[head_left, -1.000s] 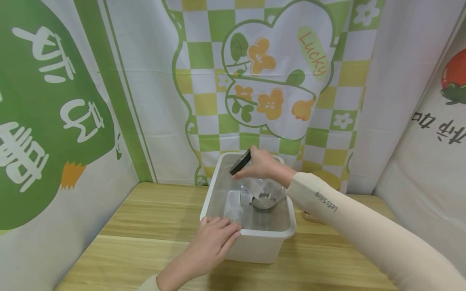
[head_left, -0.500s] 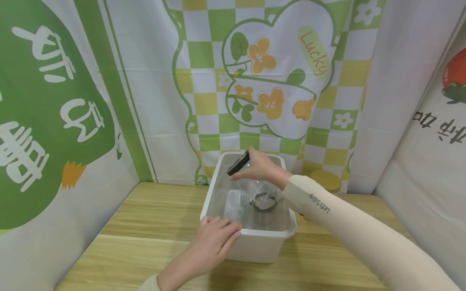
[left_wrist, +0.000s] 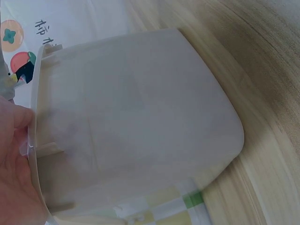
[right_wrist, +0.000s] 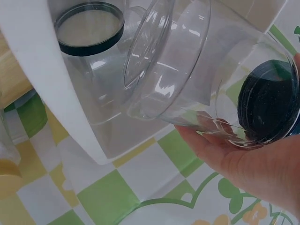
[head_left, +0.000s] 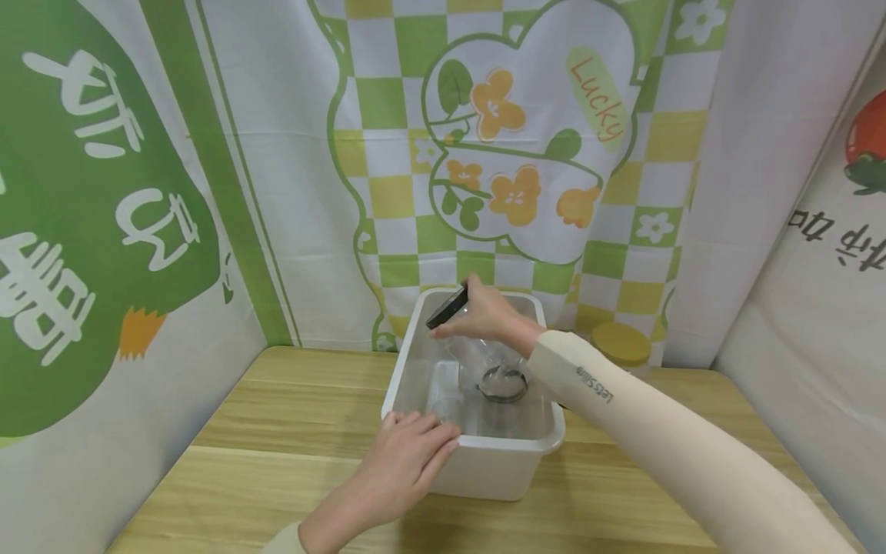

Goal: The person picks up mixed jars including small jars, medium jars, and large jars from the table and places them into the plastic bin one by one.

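My right hand holds a clear, see-through vessel by its black end, over the white bin. The vessel is tilted. In the right wrist view its wide, flanged clear end points left and down into the bin, and fingers wrap the side near the black end. Inside the bin stands a clear jar with a black ring round its top. My left hand grips the bin's near rim, fingers over the edge and thumb against the outer wall, as the left wrist view shows.
Another clear piece lies in the left part of the bin, its kind hard to tell. A jar with a yellow lid stands behind my right forearm. Printed cloth hangs behind the wooden table.
My right hand has shifted slightly left with the clear vessel, uncovering more of the yellow lid. The left hand and the bin stay in place.
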A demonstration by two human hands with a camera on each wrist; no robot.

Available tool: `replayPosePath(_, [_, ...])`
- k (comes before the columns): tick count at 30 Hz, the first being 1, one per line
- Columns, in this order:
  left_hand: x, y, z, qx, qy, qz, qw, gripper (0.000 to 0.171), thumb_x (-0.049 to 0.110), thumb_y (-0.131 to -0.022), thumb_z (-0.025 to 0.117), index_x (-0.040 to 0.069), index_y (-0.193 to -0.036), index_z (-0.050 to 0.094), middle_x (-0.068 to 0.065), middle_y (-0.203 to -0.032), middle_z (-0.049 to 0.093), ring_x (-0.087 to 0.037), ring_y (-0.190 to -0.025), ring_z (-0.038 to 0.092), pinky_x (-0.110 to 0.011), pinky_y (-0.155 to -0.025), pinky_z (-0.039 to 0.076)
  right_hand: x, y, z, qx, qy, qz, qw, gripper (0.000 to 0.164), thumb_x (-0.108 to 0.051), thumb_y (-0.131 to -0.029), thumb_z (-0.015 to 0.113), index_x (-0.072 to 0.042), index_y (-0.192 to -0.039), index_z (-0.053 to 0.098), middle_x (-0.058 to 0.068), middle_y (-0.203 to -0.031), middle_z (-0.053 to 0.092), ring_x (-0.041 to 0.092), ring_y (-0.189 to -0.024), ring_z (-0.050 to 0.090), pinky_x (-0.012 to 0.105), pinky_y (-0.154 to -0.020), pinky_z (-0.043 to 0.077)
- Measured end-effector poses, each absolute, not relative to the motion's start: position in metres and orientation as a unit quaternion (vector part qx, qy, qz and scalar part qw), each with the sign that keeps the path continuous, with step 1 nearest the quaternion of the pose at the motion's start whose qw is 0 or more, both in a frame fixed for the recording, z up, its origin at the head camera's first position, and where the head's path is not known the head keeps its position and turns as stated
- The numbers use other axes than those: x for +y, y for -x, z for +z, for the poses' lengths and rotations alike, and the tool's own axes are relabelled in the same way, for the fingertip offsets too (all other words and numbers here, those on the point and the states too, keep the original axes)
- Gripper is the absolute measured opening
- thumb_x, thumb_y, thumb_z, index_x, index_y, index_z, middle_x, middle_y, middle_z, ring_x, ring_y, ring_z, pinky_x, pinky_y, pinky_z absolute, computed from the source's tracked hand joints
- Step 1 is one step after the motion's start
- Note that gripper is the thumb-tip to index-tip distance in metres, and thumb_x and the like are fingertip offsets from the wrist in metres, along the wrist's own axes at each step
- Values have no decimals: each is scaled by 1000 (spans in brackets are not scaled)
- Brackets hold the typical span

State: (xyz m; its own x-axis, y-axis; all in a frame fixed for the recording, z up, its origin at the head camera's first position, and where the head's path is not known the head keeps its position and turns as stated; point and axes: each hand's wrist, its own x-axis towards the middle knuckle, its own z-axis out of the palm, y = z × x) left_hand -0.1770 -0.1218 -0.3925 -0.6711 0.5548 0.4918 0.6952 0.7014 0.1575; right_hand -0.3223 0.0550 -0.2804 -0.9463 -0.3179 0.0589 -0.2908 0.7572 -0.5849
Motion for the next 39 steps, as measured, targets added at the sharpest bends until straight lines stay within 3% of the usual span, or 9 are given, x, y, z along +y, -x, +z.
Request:
replayPosePath(10, [-122,177,-393,-898,347,-166,215,19,25,-110,56,21,-115,74,12,-94,65,-6,-83,52,-33,-83,37,54,323,-278,938,158,-306,32,110,-44,-85,89,0,-162,24,30,-154,47,41,-142,49,51,-114,45])
replayPosePath(25, [-122,176,-393,-897,347,-171,213,20,26,-111,55,22,-115,74,15,-87,59,-4,-80,47,-33,-83,37,81,328,-277,939,127,-318,12,106,-50,-88,84,-3,-163,25,29,-159,43,44,-144,46,55,-115,43])
replayPosePath(39, [-122,177,-395,-891,348,-165,240,17,25,-108,58,22,-113,74,14,-87,61,-5,-79,50,-31,-81,37,107,320,-282,915,134,-380,5,98,-45,-93,80,-6,-164,24,30,-160,40,46,-146,44,59,-113,43])
